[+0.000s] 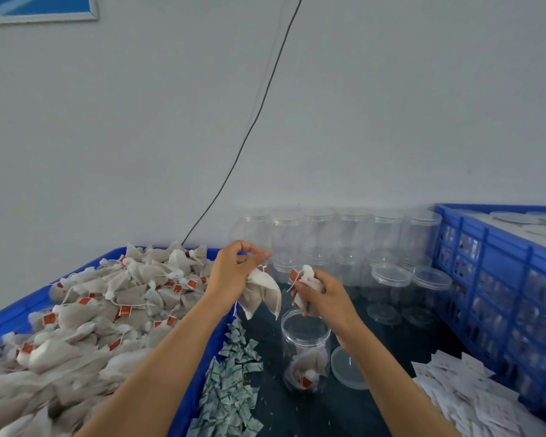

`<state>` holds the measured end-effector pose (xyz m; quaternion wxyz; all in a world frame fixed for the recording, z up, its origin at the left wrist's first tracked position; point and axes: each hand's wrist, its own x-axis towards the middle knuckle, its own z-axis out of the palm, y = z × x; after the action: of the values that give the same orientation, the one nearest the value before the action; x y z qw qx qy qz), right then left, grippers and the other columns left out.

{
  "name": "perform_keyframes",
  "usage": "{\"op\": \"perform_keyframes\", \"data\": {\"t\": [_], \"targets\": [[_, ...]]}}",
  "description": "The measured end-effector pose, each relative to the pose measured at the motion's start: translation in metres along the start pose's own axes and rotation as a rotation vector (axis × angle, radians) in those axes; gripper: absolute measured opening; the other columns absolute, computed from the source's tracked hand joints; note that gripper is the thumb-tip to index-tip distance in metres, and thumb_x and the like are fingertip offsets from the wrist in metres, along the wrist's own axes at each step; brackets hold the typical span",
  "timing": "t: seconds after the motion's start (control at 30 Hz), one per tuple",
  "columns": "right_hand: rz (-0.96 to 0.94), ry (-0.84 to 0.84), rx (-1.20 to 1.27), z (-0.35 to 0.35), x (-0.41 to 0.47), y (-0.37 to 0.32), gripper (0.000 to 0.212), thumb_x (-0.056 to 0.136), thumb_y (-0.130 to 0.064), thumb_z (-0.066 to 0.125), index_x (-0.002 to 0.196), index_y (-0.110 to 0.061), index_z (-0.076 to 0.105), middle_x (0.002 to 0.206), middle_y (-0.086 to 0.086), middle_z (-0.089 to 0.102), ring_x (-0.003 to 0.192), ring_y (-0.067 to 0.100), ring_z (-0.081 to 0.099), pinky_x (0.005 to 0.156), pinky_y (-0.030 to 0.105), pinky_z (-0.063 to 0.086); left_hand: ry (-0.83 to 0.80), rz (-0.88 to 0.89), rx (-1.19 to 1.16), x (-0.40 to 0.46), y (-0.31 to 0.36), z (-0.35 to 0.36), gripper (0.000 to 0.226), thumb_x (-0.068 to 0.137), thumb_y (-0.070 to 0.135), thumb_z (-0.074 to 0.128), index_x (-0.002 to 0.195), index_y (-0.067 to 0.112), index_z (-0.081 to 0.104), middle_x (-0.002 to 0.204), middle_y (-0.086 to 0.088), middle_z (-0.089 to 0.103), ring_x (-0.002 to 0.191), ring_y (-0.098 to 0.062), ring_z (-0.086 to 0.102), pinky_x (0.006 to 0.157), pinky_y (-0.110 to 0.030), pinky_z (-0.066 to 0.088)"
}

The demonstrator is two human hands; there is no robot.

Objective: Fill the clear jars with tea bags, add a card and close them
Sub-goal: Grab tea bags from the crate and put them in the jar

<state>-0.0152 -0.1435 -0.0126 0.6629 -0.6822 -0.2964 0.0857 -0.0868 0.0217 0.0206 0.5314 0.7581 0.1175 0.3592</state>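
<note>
A blue tray point(22, 305) heaped with tea bags point(108, 310) fills the left side of the dark surface point(375, 402). Just beside its right rim lies a strip of small green-printed packets point(230, 383). A blue crate point(498, 279) stands along the right edge, with white cards point(464, 395) scattered in front of it. Rows of empty clear jars point(344, 234) line the far edge by the wall, some stacked, and a black cable point(256, 121) hangs down the wall.

The open jar point(306, 351) stands upright near the middle, with a few tea bags with red tags at its bottom; its clear lid point(347, 367) lies flat just to its right. The left hand point(237, 272) grips a bunch of tea bags point(262, 294) above and left of the jar mouth. The right hand point(325, 298) clutches another tea bag point(308, 279) directly over the jar's mouth.
</note>
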Motion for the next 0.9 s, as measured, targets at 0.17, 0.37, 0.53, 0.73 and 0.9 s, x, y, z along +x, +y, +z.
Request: {"op": "perform_keyframes", "data": {"t": [0.17, 0.37, 0.53, 0.73, 0.9], "targets": [[-0.028, 0.018, -0.192, -0.006, 0.008, 0.013, 0.006, 0.094, -0.021, 0.06, 0.089, -0.019, 0.061, 0.098, 0.008, 0.066, 0.085, 0.016, 0.061, 0.079, 0.033, 0.052, 0.111, -0.059, 0.086, 0.005, -0.012, 0.015, 0.03, 0.083, 0.036, 0.073, 0.09, 0.008, 0.063, 0.077, 0.001, 0.066, 0.07, -0.014, 0.057, 0.063, -0.026, 0.041], [-0.113, -0.043, -0.345, -0.013, 0.008, 0.022, 0.01, 0.092, -0.015, 0.062, 0.098, -0.022, 0.061, 0.096, -0.005, 0.065, 0.088, 0.003, 0.06, 0.078, 0.015, 0.048, 0.194, -0.071, 0.142, 0.003, -0.02, 0.039, 0.029, 0.084, 0.038, 0.072, 0.086, 0.01, 0.062, 0.091, -0.002, 0.068, 0.079, -0.011, 0.06, 0.067, -0.024, 0.043], [-0.175, -0.193, -0.271, -0.019, 0.002, 0.01, 0.025, 0.088, -0.04, 0.064, 0.112, -0.034, 0.06, 0.104, -0.013, 0.064, 0.093, -0.005, 0.06, 0.078, 0.012, 0.049, 0.106, -0.041, 0.178, -0.001, -0.023, 0.052, 0.029, 0.082, 0.04, 0.072, 0.088, 0.013, 0.064, 0.088, 0.004, 0.068, 0.082, -0.008, 0.062, 0.067, -0.018, 0.044], [-0.202, -0.114, -0.33, -0.005, -0.001, 0.01, 0.04, 0.075, -0.04, 0.078, 0.11, -0.031, 0.061, 0.099, -0.019, 0.068, 0.09, -0.003, 0.064, 0.077, 0.018, 0.054, 0.069, -0.022, 0.05, -0.007, -0.02, 0.066, 0.028, 0.081, 0.04, 0.073, 0.085, 0.014, 0.063, 0.069, 0.004, 0.07, 0.06, -0.004, 0.065, 0.048, -0.008, 0.043], [-0.22, 0.006, -0.23, -0.003, -0.003, 0.015, 0.024, 0.07, -0.029, 0.084, 0.085, -0.031, 0.065, 0.079, -0.019, 0.069, 0.072, -0.003, 0.064, 0.062, 0.012, 0.048, 0.133, 0.06, -0.096, -0.014, -0.016, 0.073, 0.05, 0.08, 0.059, 0.048, 0.078, 0.012, 0.064, 0.056, 0.006, 0.058, 0.048, 0.001, 0.053, 0.049, -0.008, 0.04]]}}
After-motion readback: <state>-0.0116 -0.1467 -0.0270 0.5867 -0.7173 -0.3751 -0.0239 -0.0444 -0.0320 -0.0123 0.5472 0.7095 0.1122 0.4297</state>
